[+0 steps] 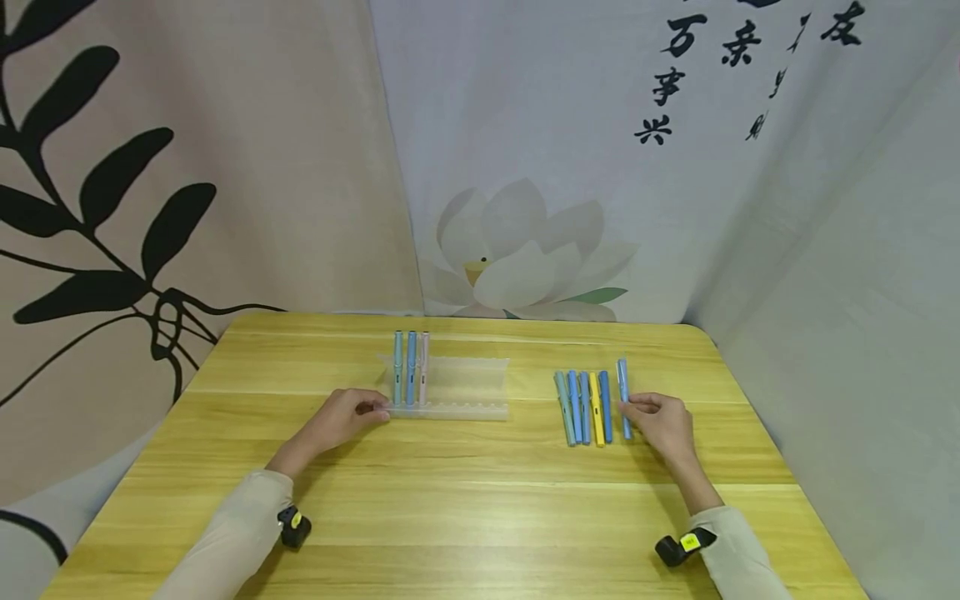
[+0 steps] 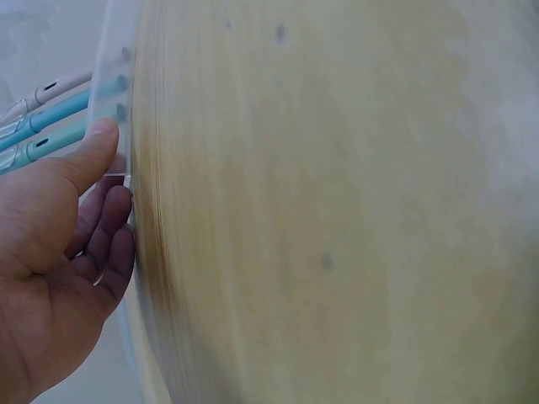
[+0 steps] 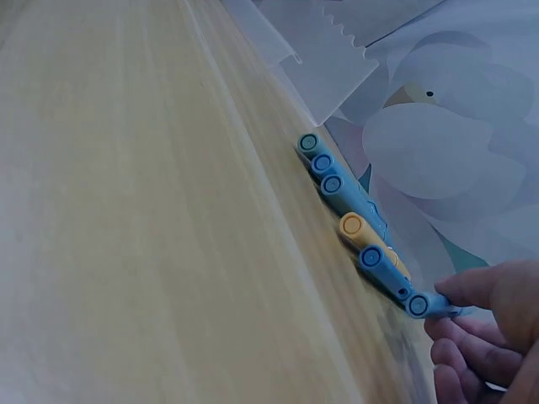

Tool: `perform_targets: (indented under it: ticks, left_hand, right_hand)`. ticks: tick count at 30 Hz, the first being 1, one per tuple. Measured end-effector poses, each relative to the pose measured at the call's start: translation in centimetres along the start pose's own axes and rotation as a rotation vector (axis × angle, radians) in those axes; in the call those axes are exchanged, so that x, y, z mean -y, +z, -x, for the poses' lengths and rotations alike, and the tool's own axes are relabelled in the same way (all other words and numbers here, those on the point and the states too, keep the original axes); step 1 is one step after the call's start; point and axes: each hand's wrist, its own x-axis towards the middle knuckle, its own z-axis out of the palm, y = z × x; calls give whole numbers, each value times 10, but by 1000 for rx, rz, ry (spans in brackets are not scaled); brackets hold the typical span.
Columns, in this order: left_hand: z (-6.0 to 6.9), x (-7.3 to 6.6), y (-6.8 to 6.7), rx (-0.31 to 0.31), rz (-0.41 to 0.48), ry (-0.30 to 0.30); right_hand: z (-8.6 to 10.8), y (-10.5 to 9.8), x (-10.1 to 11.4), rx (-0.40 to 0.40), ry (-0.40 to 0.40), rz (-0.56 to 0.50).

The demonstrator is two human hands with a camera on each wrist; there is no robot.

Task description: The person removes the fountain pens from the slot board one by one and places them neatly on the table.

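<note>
A clear plastic rack [image 1: 468, 412] with a notched front edge holds three pens side by side at its left end: a green pen [image 1: 398, 367], a blue pen [image 1: 411, 367] and a pale pink pen [image 1: 423, 367]. My left hand [image 1: 345, 417] pinches the rack's front left corner, thumb on the clear edge in the left wrist view. At the right, my right hand [image 1: 663, 425] pinches a light blue pen [image 1: 623, 392] between thumb and fingers. Beside it lie a row of pens, with a dark blue pen [image 3: 383, 271] nearest and a yellow pen [image 3: 352, 225] next to that.
Farther left in the row are two blue pens and a green pen [image 1: 565, 408]. The wooden table [image 1: 480, 517] reaches back to a hanging cloth [image 1: 525, 125] with a printed flower and dark characters. Each wrist wears a small black camera.
</note>
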Motion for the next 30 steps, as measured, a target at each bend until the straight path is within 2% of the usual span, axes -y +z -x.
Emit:
perform_targets:
  ticks: [12, 30]
  left_hand:
    - [-1, 1, 1, 2, 8, -8]
    - [-1, 3, 1, 4, 9, -17]
  right_hand:
    - [-4, 1, 0, 17, 21, 70]
    - [-3, 3, 2, 27, 9, 133]
